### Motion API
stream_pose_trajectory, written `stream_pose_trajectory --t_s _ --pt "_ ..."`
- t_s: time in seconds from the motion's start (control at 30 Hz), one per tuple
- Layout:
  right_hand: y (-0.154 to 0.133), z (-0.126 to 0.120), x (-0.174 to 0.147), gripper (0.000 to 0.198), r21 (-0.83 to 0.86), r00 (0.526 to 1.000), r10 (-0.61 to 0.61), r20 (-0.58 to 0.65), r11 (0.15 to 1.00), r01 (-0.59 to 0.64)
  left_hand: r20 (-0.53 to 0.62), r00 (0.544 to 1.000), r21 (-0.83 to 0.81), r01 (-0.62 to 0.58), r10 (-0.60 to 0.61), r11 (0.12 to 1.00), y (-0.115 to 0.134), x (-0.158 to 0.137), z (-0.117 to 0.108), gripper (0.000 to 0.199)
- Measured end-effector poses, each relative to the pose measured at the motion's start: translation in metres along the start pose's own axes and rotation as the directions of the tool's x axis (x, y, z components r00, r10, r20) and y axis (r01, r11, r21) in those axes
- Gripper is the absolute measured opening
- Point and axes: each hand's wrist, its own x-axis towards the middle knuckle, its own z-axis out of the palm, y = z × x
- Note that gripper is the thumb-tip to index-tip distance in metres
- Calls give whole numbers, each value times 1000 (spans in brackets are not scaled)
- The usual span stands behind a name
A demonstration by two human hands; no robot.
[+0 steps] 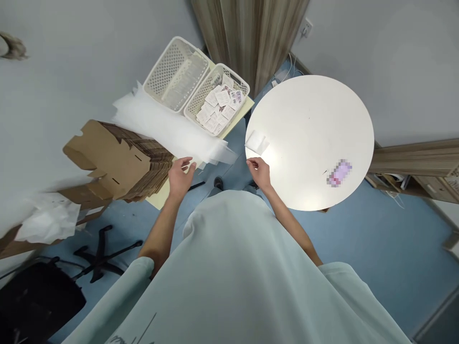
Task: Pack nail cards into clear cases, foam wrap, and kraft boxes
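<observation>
My left hand (pixel 182 177) hovers with its fingers apart and nothing in it, between a pile of white foam sheets (pixel 168 126) and a stack of flat brown cardboard boxes (pixel 134 165). At the near left edge of a round white table (pixel 308 129), my right hand (pixel 260 173) has curled fingers, with thumb and fingertips close together. Whether anything small sits between them cannot be made out. Just beyond that hand lies a small white, translucent packet (pixel 256 142) on the table edge.
Two white plastic baskets stand at the back: one (pixel 158 76) with clear packaging, one (pixel 193 112) full of printed cards. A blurred purple object (pixel 339 173) lies on the round table. An opened carton (pixel 89 191), white bags (pixel 50 217) and a black chair (pixel 39 301) are at left.
</observation>
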Motion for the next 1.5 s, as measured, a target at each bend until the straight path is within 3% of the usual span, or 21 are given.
stream_pose_trajectory --t_s 0.23,0.33,0.43,0.6,0.8,0.97,1.07,1.13,1.27,1.5 --pt "-43 70 -5 30 -70 999 -34 19 997 35 -85 990 248 128 -110 960 -99 33 -93 43" --pt "-64 108 -7 28 -114 994 -82 72 989 90 7 988 297 148 -157 944 -137 42 -123 46" --pt "-85 147 -12 27 -173 984 -114 139 975 138 129 981 283 104 -146 954 -165 48 -138 39" --pt "-109 200 -21 28 -246 964 -98 247 956 160 181 981 182 37 -71 983 -189 53 -142 23" --pt "-130 242 -25 24 -344 907 -129 402 896 280 194 981 98 -6 -13 995 -205 57 -143 21" --pt "-145 281 -24 33 -360 782 -205 588 800 480 209 976 210 -105 60 972 -212 63 -144 36" --pt "-147 311 -20 40 -360 679 -248 691 697 620 194 976 316 -154 95 936 -213 65 -141 42" --pt "-145 327 -17 44 -395 632 -212 745 623 675 182 976 356 -176 117 918 -213 66 -139 43" --pt "-144 342 -15 49 -502 623 -82 778 516 694 188 969 359 -219 160 907 -216 65 -137 41" --pt "-156 338 -15 46 -559 614 38 789 459 690 194 961 255 -243 196 936 -220 59 -138 34"
